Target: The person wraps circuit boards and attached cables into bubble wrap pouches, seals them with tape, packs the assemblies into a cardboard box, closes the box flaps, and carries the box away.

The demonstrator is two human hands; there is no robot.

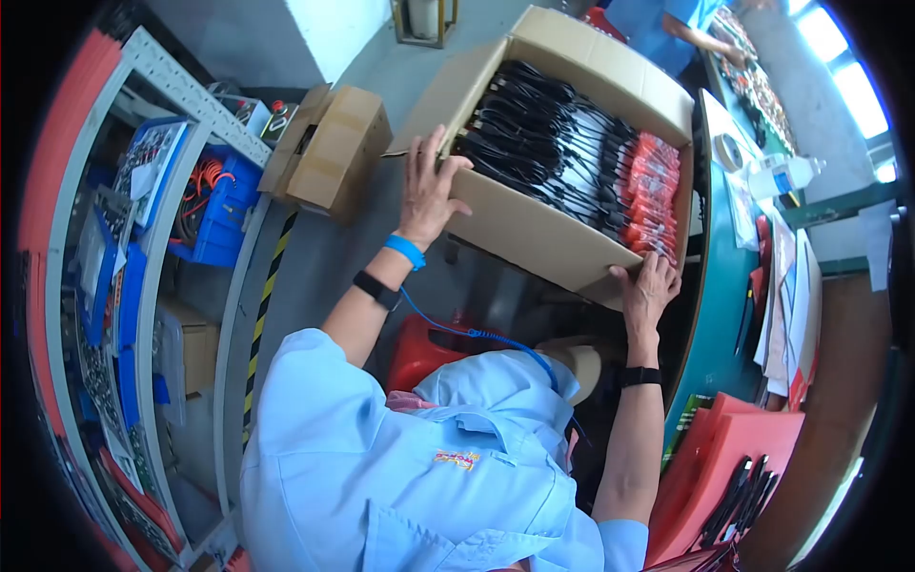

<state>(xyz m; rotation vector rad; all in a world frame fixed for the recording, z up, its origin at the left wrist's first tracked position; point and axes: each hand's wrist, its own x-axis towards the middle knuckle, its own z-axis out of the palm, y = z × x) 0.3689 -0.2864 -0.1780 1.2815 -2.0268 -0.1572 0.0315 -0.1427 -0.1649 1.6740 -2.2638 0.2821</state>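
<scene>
A large cardboard box (538,229) stands in front of me with its flaps up. Rows of bundled black cables (519,129) fill most of it, and red plastic-wrapped pieces (652,186) line its right end. My left hand (431,195) grips the near left corner, fingers over the edge and thumb against the outer wall. At the near right corner, my right hand (650,291) holds the rim the same way. A blue wrist strap (405,252) with a coiled cord circles my left wrist.
Shelving with blue bins (217,210) runs along the left. Beyond it sits a smaller carton (335,153) on the floor. A green-topped workbench (720,296) borders the right, holding a white bottle (786,176) and papers. Another person's arm (701,36) shows at the far bench. A red stool (419,353) is below me.
</scene>
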